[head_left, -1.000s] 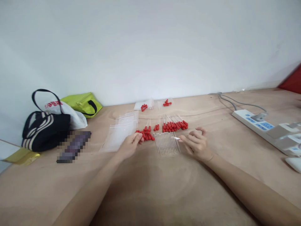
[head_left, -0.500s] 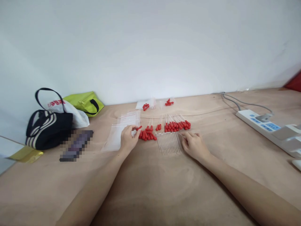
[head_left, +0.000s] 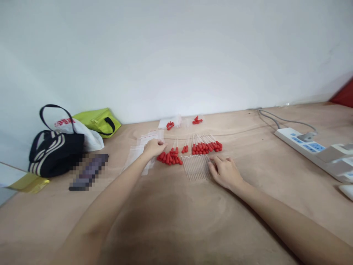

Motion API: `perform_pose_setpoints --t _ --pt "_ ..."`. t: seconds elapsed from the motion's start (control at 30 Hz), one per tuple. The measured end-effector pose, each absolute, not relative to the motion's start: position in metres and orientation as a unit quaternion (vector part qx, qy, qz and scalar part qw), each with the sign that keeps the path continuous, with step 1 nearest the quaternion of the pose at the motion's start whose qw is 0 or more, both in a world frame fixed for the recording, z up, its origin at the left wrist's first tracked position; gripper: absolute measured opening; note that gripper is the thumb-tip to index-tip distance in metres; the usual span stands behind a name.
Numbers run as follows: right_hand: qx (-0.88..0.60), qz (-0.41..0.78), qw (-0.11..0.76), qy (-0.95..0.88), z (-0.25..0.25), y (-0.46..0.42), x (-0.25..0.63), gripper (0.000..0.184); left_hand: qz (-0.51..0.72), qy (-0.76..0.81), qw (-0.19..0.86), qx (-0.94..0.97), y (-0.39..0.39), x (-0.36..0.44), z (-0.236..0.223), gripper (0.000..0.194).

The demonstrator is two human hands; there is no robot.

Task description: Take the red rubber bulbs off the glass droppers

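Observation:
My left hand (head_left: 154,148) is closed, thumb and fingertips together, over the clear zip bags (head_left: 134,156). What it pinches, if anything, I cannot make out. Just right of it lies a pile of red rubber bulbs (head_left: 169,158). My right hand (head_left: 225,172) rests with curled fingers at the right end of a row of thin clear tubes (head_left: 196,168), its fingertips on the last tube. Behind that row lie several droppers (head_left: 205,147), clear stems pointing away and red bulbs towards me. Two more such droppers (head_left: 185,149) lie left of them.
Small bags with red bulbs (head_left: 170,125) lie by the wall. A white power strip (head_left: 300,143) with plugs and a grey cable stands at right. At left are a black bag (head_left: 56,154), a lime-green bag (head_left: 100,123), a white bag (head_left: 92,140) and a blurred-out dark object (head_left: 89,172).
My left hand has moved from the red bulbs back over the zip bags, and the bulb it held is no longer seen in it. My right hand has brought a tube to the row's right end.

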State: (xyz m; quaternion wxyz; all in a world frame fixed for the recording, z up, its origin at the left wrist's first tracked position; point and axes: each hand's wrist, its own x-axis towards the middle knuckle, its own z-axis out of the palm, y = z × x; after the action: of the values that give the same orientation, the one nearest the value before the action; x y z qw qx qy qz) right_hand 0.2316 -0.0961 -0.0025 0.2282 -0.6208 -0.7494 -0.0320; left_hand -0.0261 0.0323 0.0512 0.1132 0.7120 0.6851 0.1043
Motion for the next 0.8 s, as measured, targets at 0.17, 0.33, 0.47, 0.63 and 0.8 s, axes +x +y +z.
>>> perform_pose_setpoints --t 0.17,0.33,0.47,0.63,0.8 --pt "-0.637 -0.044 0.228 -0.735 -0.002 -0.095 0.234 0.025 0.036 0.691 0.157 0.705 0.051 -0.007 0.051 0.025" --pt "-0.646 -0.045 0.223 -0.729 -0.002 -0.093 0.235 0.026 0.011 0.685 0.176 0.707 0.052 0.006 0.046 0.020" --pt "-0.646 -0.040 0.229 -0.727 -0.002 -0.092 0.235 0.027 0.015 0.682 0.175 0.710 0.052 0.011 0.046 0.017" --pt "-0.645 -0.050 0.228 -0.728 -0.003 -0.092 0.236 0.029 0.045 0.656 0.166 0.735 0.052 0.012 0.044 0.021" --pt "-0.648 -0.045 0.236 -0.723 -0.004 -0.091 0.236 0.030 0.112 0.643 0.154 0.742 0.048 0.010 0.046 0.018"
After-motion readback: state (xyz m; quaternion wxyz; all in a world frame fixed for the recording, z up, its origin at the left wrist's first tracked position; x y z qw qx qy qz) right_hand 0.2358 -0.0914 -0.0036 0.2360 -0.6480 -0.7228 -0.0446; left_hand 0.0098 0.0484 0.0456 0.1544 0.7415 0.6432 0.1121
